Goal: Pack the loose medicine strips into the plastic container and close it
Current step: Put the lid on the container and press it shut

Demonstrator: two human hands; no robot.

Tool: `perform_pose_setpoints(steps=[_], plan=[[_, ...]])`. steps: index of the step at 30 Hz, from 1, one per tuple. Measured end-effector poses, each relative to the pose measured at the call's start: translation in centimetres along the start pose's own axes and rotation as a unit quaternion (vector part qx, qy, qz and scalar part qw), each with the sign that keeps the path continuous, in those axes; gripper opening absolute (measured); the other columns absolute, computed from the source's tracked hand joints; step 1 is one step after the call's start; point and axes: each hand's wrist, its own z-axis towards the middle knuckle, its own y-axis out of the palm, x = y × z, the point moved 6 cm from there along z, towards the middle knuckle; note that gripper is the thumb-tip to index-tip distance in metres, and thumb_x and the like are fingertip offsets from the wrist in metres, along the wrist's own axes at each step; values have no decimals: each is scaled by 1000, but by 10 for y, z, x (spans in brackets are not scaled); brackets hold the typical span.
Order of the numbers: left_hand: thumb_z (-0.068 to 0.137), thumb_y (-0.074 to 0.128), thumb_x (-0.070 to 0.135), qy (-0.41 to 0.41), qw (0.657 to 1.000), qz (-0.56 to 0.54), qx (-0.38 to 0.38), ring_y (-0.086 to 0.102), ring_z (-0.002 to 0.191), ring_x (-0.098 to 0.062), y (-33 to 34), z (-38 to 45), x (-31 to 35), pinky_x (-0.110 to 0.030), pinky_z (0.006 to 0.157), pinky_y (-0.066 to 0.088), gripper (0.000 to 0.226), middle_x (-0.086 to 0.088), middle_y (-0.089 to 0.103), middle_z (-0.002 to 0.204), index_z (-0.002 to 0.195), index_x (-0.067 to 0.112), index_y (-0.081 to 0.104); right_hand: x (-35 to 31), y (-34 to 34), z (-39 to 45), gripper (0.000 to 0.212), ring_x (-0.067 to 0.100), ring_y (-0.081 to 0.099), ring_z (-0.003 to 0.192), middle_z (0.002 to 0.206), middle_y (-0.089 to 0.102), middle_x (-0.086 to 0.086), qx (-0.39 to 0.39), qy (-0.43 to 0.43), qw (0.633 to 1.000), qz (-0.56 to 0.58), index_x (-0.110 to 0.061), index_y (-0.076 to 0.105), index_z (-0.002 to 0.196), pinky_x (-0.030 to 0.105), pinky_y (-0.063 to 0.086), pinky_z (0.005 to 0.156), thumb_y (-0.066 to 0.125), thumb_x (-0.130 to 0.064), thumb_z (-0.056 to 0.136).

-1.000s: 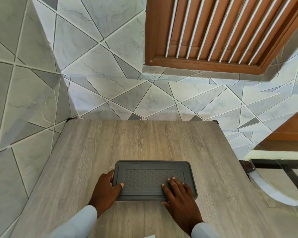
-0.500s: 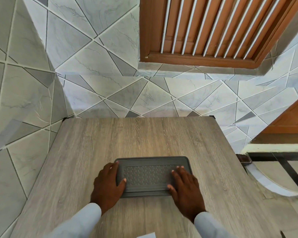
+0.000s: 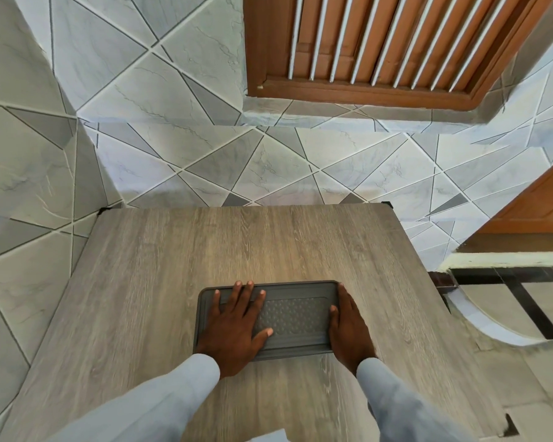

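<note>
the grey plastic container (image 3: 296,317) lies flat near the front edge of the wooden table (image 3: 179,275) with its lid on, and no loose medicine strips show anywhere, so both hands look placed to press the lid shut. the left hand (image 3: 237,327) lies palm down on the left half of the lid, fingers spread flat and thumb reaching toward the textured middle. the right hand (image 3: 348,330) rests along the right edge, fingers pressed together and pointing away, thumb on the lid, holding nothing.
</note>
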Motion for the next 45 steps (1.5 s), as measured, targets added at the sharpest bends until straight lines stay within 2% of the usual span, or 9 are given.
perform_pose_setpoints(steps=[3, 8, 17, 24, 30, 37, 39, 42, 45], plan=[[84, 2, 71, 4, 1000, 2, -2, -12, 145, -21, 3, 0, 0, -54, 111, -7, 77, -2, -1, 159, 149, 29, 6, -2, -3, -5, 48, 23, 39, 134, 152, 32, -1, 8, 1, 1000, 23, -25, 19, 148, 31, 27, 109, 29, -24, 101], [87, 15, 68, -20, 1000, 9, 0, 7, 146, -24, 1, 4, 1, -54, 110, -1, 72, -4, 17, 158, 148, 29, 17, -1, -3, -4, 50, 30, 52, 120, 149, 38, 0, -1, 22, 1000, -12, -30, 14, 148, 41, 40, 102, 29, -26, 100], [87, 25, 67, -29, 999, 27, -4, 21, 143, -28, 5, 9, 0, -56, 109, 8, 71, -5, 29, 154, 146, 27, 27, -6, -5, 8, 43, 31, 60, 106, 129, 56, 8, 11, 42, 998, -44, -33, 22, 141, 45, 48, 94, 29, -33, 99], [87, 17, 68, -28, 999, 26, -8, 17, 144, -29, 7, 9, -1, -54, 110, 1, 72, -5, 24, 156, 147, 27, 22, -7, -2, 14, 47, 27, 59, 104, 123, 57, 6, 2, 60, 996, -63, -38, 14, 147, 43, 47, 94, 23, -35, 101], [86, 13, 70, -28, 999, 25, -7, 12, 145, -29, 5, 10, -1, -55, 110, -2, 75, -4, 19, 157, 148, 27, 19, -9, 1, 12, 56, 26, 59, 102, 119, 58, 6, -1, 62, 995, -77, -39, 6, 147, 44, 50, 88, 24, -53, 95], [85, 30, 67, -23, 999, 33, -20, 25, 141, -32, 3, 15, 6, -58, 108, 7, 75, -9, 34, 151, 144, 20, 32, -10, 1, 14, 61, 26, 57, 105, 118, 57, 6, 2, 58, 992, -113, -37, 3, 147, 45, 50, 87, 23, -57, 93], [84, 36, 63, 15, 999, 43, -13, 25, 141, -31, 0, 23, 22, -59, 107, 10, 75, -10, 37, 149, 142, 13, 36, -9, 2, 14, 61, 25, 55, 108, 119, 56, 5, 3, 58, 991, -118, -37, 3, 147, 46, 50, 87, 23, -57, 93], [89, 30, 53, 103, 994, 45, -15, 11, 145, -26, -2, 44, 61, -61, 112, 7, 71, -8, 26, 155, 146, 11, 25, -8, 3, 15, 60, 24, 50, 112, 123, 54, 3, 7, 56, 990, -128, -36, 4, 147, 46, 49, 85, 24, -56, 93], [92, 16, 41, 132, 990, 35, -26, -2, 146, -22, -1, 66, 95, -56, 116, 0, 65, -6, 6, 159, 149, 11, 7, -8, 2, 17, 58, 23, 44, 117, 129, 49, 0, 11, 57, 991, -124, -34, 8, 147, 45, 47, 84, 27, -51, 95]])
